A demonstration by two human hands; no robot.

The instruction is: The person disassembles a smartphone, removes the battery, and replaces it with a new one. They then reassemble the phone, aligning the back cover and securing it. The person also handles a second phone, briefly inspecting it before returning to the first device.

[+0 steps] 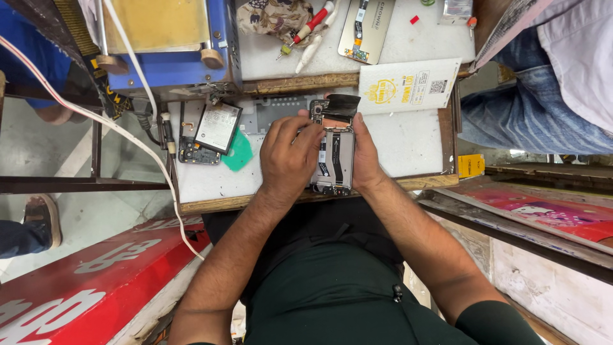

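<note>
A white flat package with yellow print is lying just beyond the right hand's fingers. A small yellow label is sitting farther right.

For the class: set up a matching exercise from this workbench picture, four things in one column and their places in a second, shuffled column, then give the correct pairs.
Things:
1. opened grey phone with bare circuit parts
2. green triangular plastic pick
3. red-handled screwdriver
4. flat black battery with a white label

Places:
A. lying on the patterned cloth
B. between the left hand and right hand
C. on a second opened phone
D. just right of the battery

Pairs: 1-B, 2-D, 3-A, 4-C
</note>
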